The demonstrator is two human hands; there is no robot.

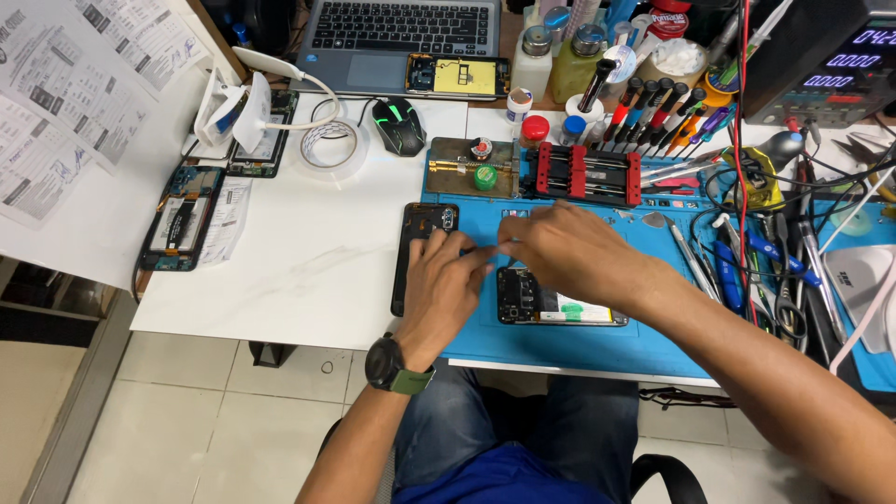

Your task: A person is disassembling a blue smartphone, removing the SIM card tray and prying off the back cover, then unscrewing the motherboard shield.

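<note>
On the blue mat (579,350) in front of me, my left hand (439,289) rests over a black phone back (422,245), its fingers curled and the thumb and forefinger pinched toward my right hand; something small sits between them, too small to make out. My right hand (565,252) hovers just beside it, fingers bent and closed at the tips against the left ones, above an opened phone (558,301) that lies flat on the mat with a green and white sticker on its battery. A dark watch (390,366) with a green strap sits on my left wrist. Behind my hands a red and black clamp (588,174) stands on the mat, with a green round cap (484,177) on a metal plate to its left. Farther back, a laptop (401,37) has another opened phone with a yellow rectangle (459,77) lying against it. A black mouse (399,125) with green lights and a tape roll (331,147) lie on the white table (299,271). At far left, printed white sheets (65,103) with small black blocks hang over the edge, near two more opened phones (182,217). At right, a rack of screwdrivers (653,112) with coloured handles stands near bottles (560,61) and a power supply (821,61).
</note>
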